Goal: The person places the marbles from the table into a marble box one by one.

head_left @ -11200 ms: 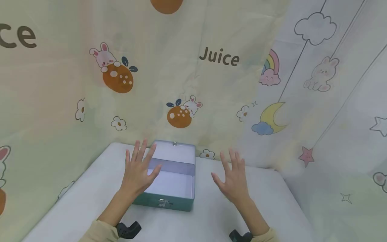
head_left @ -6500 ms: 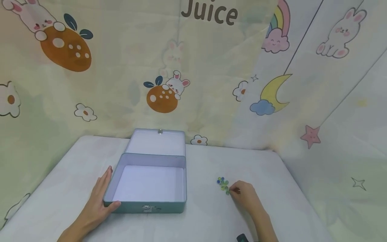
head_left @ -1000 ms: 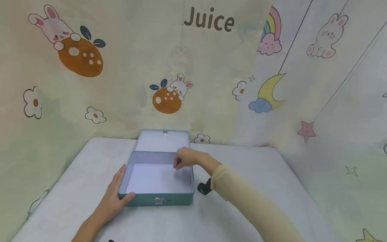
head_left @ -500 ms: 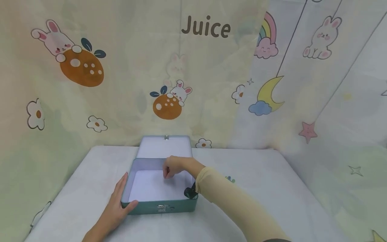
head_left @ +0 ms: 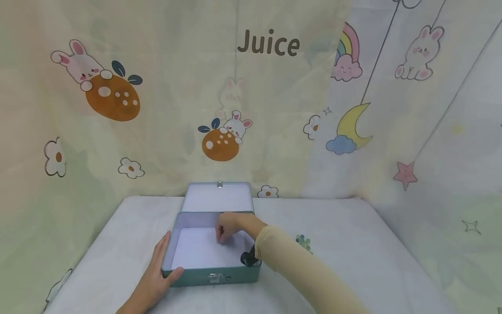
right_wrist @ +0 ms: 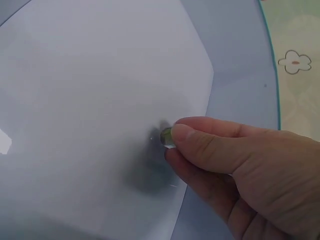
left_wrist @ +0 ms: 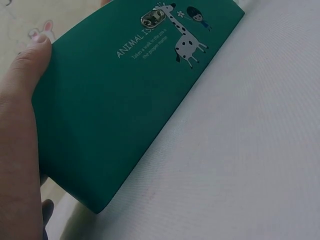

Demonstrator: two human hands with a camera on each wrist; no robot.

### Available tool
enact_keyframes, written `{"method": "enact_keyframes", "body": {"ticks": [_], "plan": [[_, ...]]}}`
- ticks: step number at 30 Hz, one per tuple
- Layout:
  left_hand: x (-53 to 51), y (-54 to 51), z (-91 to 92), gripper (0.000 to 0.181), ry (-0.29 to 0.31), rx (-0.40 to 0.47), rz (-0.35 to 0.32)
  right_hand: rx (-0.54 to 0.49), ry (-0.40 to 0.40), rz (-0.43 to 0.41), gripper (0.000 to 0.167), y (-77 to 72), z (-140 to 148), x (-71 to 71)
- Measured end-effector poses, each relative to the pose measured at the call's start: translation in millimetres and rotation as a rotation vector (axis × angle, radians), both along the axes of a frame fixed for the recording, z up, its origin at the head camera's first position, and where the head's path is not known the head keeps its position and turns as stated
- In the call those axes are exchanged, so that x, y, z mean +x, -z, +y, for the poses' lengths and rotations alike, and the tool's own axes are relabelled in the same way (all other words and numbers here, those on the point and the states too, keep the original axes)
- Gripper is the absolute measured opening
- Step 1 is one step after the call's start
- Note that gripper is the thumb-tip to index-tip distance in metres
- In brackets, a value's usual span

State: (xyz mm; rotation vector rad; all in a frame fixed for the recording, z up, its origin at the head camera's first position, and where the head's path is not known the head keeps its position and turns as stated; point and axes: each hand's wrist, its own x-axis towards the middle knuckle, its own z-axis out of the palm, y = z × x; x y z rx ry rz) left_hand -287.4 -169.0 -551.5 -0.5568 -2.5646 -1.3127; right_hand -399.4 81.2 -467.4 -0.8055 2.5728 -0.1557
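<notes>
A green metal box [head_left: 211,275] with a pale inside stands with its lid [head_left: 218,198] raised at the back. In the right wrist view the right hand [right_wrist: 250,175] pinches a greenish glass marble [right_wrist: 166,137] between thumb and fingers, low over the box's white floor [right_wrist: 100,100]. From the head view this hand [head_left: 228,226] is inside the box, and the marble cannot be seen. The left hand [head_left: 154,277] rests against the box's left side, its thumb at the front left corner. In the left wrist view that thumb [left_wrist: 35,60] touches the green front wall [left_wrist: 110,100].
Several blue and green marbles [head_left: 303,242] lie on the white-covered table [head_left: 353,244] right of the box, partly behind the right sleeve [head_left: 306,270]. A printed cloth backdrop [head_left: 164,131] stands behind the table. A dark device [head_left: 249,258] sits at the right wrist.
Since one second ago the right hand has moved left and lower into the box. Much earlier it was at the marbles on the table. The left hand keeps its place on the box.
</notes>
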Motion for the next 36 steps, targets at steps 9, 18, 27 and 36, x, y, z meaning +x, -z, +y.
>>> {"method": "enact_keyframes", "body": {"ticks": [9, 18, 27, 36], "plan": [[1.0, -2.5, -1.2, 0.097, -0.002, 0.001, -0.009, 0.011, -0.001, -0.01, 0.008, -2.2, -6.4, 1.1], [-0.4, -3.5, 0.2, 0.098, -0.005, -0.007, -0.011, 0.03, -0.006, 0.002, 0.009, 1.7, -8.8, -3.5], [-0.7, 0.7, 0.0, 0.098, -0.01, -0.004, -0.002, 0.027, -0.042, 0.02, 0.008, -0.8, -12.2, -3.5], [1.4, -2.5, 2.1, 0.097, -0.022, -0.015, -0.02, -0.007, -0.021, 0.001, 0.008, 0.3, -8.4, -4.2]]}}
